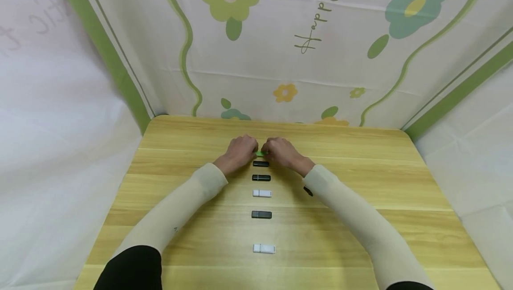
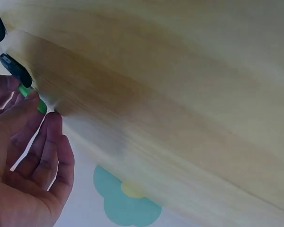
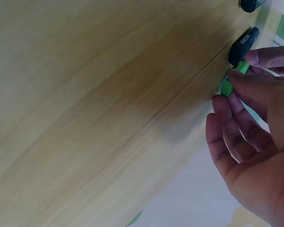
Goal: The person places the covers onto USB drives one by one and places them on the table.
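Note:
Near the far edge of the table, my left hand point(image 1: 242, 151) and my right hand point(image 1: 282, 152) meet at a small green USB stick point(image 1: 260, 153). My left thumb and fingers pinch one end of it, as the left wrist view shows. At the other end, my right thumb and fingertips grip the green USB stick point(image 3: 226, 88). Just nearer than the hands lies a black USB stick point(image 1: 261, 164), followed by a second black stick point(image 1: 261, 177). Much of the green stick is hidden by fingers.
Toward me, the row goes on with a white USB stick point(image 1: 262, 193), a dark one point(image 1: 261, 214) and another white one point(image 1: 264, 248). They lie crosswise on the wooden table point(image 1: 352, 183). A flowered white cloth point(image 1: 256, 58) hangs behind the table's far edge.

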`<move>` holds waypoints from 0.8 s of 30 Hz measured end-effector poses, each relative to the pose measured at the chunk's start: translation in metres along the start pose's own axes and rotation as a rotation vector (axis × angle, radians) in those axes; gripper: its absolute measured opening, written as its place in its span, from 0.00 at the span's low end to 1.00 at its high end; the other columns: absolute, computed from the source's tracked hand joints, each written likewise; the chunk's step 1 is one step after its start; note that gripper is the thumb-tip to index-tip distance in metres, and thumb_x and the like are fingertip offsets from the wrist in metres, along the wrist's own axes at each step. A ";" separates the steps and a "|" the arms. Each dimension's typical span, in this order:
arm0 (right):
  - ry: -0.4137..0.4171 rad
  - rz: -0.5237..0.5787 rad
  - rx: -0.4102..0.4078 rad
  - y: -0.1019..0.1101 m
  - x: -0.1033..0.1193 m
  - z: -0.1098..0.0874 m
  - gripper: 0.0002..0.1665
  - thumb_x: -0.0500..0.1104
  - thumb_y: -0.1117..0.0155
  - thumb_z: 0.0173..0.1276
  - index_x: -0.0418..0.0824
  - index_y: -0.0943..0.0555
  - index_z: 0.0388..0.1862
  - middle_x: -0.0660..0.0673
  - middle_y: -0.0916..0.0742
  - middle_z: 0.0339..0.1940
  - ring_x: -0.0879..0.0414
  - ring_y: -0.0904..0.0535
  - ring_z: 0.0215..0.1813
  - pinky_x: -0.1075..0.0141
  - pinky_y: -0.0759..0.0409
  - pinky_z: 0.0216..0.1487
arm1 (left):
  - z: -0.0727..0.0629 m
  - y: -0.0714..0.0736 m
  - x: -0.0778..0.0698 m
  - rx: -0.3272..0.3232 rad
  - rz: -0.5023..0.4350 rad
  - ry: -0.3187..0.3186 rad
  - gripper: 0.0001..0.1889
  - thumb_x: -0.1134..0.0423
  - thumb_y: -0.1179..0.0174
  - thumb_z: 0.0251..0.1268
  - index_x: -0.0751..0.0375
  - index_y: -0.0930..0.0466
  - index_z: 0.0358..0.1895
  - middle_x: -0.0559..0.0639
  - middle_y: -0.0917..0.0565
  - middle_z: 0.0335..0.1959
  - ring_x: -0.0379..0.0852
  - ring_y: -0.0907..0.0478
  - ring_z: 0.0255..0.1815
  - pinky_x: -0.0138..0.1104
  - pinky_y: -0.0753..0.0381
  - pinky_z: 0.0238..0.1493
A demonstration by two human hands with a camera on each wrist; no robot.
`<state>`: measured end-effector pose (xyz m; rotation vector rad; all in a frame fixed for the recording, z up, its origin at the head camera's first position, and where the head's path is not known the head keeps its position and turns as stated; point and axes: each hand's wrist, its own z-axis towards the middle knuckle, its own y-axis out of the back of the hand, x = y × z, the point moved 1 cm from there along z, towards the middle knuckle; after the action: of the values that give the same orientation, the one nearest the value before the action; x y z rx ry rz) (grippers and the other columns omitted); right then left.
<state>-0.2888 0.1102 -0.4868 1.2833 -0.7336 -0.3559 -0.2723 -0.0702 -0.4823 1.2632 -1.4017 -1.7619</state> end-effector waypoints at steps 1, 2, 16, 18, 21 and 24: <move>0.006 -0.001 -0.002 0.000 0.000 0.000 0.05 0.30 0.27 0.69 0.37 0.08 0.40 0.42 0.10 0.38 0.52 0.14 0.40 0.58 0.14 0.42 | 0.000 0.000 0.000 -0.001 0.000 0.000 0.16 0.68 0.31 0.69 0.56 0.23 0.22 0.46 0.28 0.20 0.42 0.36 0.22 0.35 0.35 0.24; 0.010 -0.002 -0.005 0.000 0.000 0.000 0.05 0.30 0.28 0.69 0.37 0.09 0.39 0.42 0.10 0.38 0.52 0.14 0.40 0.58 0.14 0.42 | 0.000 -0.001 0.000 -0.002 0.002 0.000 0.17 0.68 0.31 0.69 0.56 0.25 0.21 0.46 0.30 0.19 0.42 0.37 0.22 0.35 0.36 0.23; -0.071 0.006 0.027 0.000 -0.002 -0.009 0.10 0.40 0.27 0.73 0.36 0.09 0.47 0.42 0.10 0.43 0.52 0.14 0.43 0.57 0.14 0.46 | -0.015 0.000 0.011 -0.016 0.016 0.024 0.09 0.59 0.32 0.74 0.61 0.10 0.47 0.53 0.12 0.43 0.49 0.15 0.44 0.44 0.14 0.42; -0.102 -0.008 0.034 0.002 -0.003 -0.015 0.12 0.43 0.28 0.75 0.37 0.09 0.49 0.42 0.10 0.45 0.51 0.13 0.45 0.56 0.13 0.47 | -0.020 0.001 0.012 -0.026 0.039 0.029 0.17 0.55 0.33 0.75 0.60 0.12 0.58 0.55 0.12 0.53 0.53 0.14 0.52 0.48 0.12 0.48; -0.148 -0.029 0.036 0.005 -0.004 -0.026 0.14 0.45 0.31 0.78 0.37 0.10 0.53 0.42 0.10 0.49 0.50 0.12 0.47 0.55 0.13 0.48 | -0.029 0.005 0.014 -0.038 0.064 0.040 0.23 0.50 0.35 0.77 0.61 0.17 0.65 0.58 0.14 0.59 0.56 0.16 0.58 0.50 0.13 0.52; -0.163 -0.050 0.013 0.008 -0.006 -0.038 0.17 0.46 0.33 0.79 0.35 0.12 0.56 0.39 0.10 0.52 0.46 0.12 0.51 0.52 0.13 0.52 | -0.040 0.012 0.016 -0.032 0.078 0.079 0.31 0.46 0.38 0.78 0.63 0.25 0.73 0.62 0.19 0.68 0.61 0.22 0.67 0.53 0.18 0.62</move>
<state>-0.2690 0.1441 -0.4847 1.2964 -0.8438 -0.5016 -0.2440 -0.1049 -0.4771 1.2312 -1.3554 -1.6583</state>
